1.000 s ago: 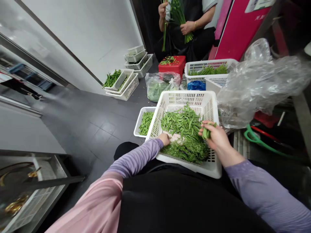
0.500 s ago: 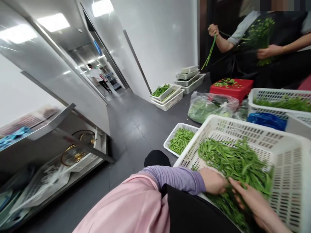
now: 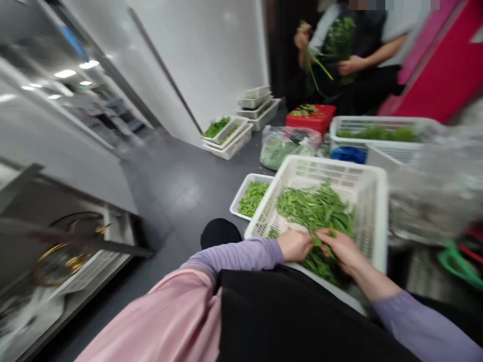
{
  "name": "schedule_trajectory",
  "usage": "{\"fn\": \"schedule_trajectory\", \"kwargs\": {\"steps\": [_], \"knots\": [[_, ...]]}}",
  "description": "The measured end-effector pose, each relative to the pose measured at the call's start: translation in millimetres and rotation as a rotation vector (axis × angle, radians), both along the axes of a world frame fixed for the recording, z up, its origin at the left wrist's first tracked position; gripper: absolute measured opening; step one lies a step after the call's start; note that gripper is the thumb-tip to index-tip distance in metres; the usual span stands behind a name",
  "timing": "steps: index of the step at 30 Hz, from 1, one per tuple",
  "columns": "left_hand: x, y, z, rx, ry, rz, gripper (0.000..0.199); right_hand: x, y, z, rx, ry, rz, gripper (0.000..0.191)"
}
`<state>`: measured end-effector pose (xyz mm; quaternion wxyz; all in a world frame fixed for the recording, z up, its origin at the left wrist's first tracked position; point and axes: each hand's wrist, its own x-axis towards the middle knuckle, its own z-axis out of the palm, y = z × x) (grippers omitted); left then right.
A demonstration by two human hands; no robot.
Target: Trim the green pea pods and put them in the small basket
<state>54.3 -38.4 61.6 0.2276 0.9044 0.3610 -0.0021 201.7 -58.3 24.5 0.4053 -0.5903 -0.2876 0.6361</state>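
A big white perforated basket (image 3: 372, 211) stands before me, holding a heap of green pods (image 3: 315, 208). My left hand (image 3: 296, 245) is closed over the basket's near side, its fingers curled; what it holds is hidden. Close beside it, my right hand (image 3: 341, 249) pinches a green pod between thumb and fingers. The two hands nearly touch. Darker green pods (image 3: 322, 266) lie below them. Left of the big basket, a smaller white basket (image 3: 236, 203) on the floor holds more green pods (image 3: 253, 198).
A plastic bag of greens (image 3: 279, 151), a red stool (image 3: 311, 118) and another white basket (image 3: 426, 123) lie beyond. Across from me a person's hand (image 3: 352, 65) holds green stems. Stacked trays (image 3: 228, 148) stand by the wall; a metal shelf (image 3: 124, 249) is at left.
The view has swung right, so the baskets appear further left and more clutter shows at right. My hands stay close together over the basket. The other person's raised hand has come nearer the bunch.
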Motion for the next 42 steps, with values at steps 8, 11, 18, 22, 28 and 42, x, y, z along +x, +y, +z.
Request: {"fn": "schedule_trajectory", "kwargs": {"steps": [8,11,18,22,28,42], "knots": [[-10.2,28.8,-4.0,-0.971,-0.382,0.482,0.012,7.5,9.0,8.3,0.021,0.266,0.148,0.03],[-22.0,41.8,-17.6,-0.791,-0.342,0.731,0.012,8.6,6.5,11.5,-0.03,0.244,0.222,0.028],[-26.3,29.4,-4.0,0.013,-0.126,0.134,0.043,10.5,7.9,9.4,-0.077,0.177,0.316,0.021],[-17.3,19.9,14.0,0.132,0.12,-0.199,0.025,11.9,6.7,10.7,-0.062,0.071,0.428,0.023],[-17.4,28.8,9.1,-0.209,0.005,-0.187,0.019,8.5,0.8,22.3,0.329,-0.361,0.711,0.017],[-4.9,74.6,-75.4,-0.224,0.359,0.33,0.026,52.8,34.5,27.6,0.072,0.427,-0.403,0.018]]}}
